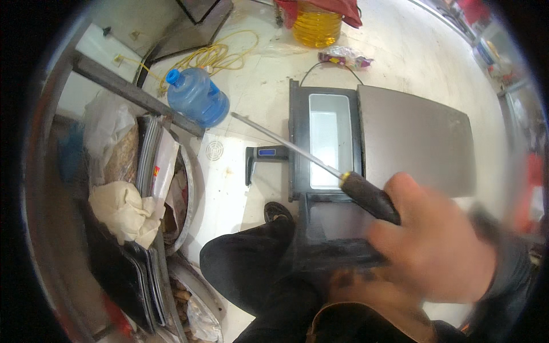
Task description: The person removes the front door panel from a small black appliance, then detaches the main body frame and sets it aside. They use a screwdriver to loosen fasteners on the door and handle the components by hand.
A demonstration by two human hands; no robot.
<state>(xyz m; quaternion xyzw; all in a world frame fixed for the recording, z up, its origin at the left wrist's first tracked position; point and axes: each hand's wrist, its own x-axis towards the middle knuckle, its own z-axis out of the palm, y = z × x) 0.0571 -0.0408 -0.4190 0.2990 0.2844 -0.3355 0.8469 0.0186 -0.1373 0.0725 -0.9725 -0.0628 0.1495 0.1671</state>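
Observation:
My right hand (434, 246) is closed around the black handle of a long screwdriver (369, 197). Its thin metal shaft points up and left, across a grey box-shaped appliance with a black frame (296, 126). The screwdriver tip hangs near a blue water jug, and I cannot tell whether it touches anything. The appliance has a white-lined opening (331, 143) and, nearer me, a dark glossy panel (337, 220). From its left side a black handle with a blue label (267, 152) sticks out. Low in front of the appliance, my left hand (372, 288) is blurred and shadowed, its fingers hard to make out.
A blue water jug (197, 97) stands beside a coiled yellow cable (214, 59). Farther back are a bottle of yellow liquid (316, 26) and a crumpled plastic packet (346, 59). Along the left, a metal-framed rack (123, 86) holds dark trays (120, 274) and a pale cloth (123, 208).

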